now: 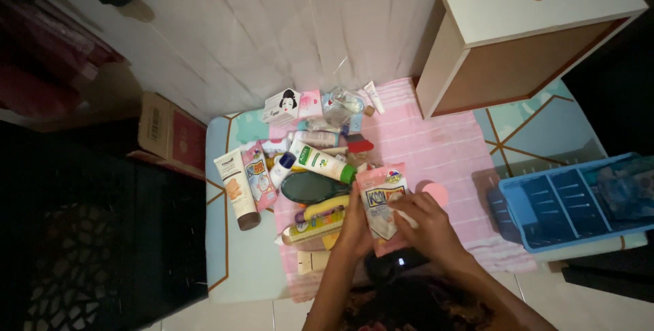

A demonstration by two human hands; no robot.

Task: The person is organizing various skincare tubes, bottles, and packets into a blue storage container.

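Both of my hands hold a pink flat pouch [381, 198] above a pink striped cloth [436, 147]. My left hand [355, 225] grips its left edge from below. Across its lower right part, my right hand [426, 225] closes with the fingers on the front. A heap of toiletries lies just left of the pouch: a white tube with a green cap [320, 162], a dark oval hairbrush [312, 186], a yellow tube [325, 205] and a white tube with a brown cap [236, 188]. A small round pink lid [436, 193] sits right of the pouch.
A white cabinet with a round wooden knob [518, 24] lies tipped at the back right. A blue slotted plastic organiser [572, 198] stands at the right. A cardboard box [170, 133] sits at the left beside a dark crate. Small boxes [293, 105] and a clear bottle lie at the back.
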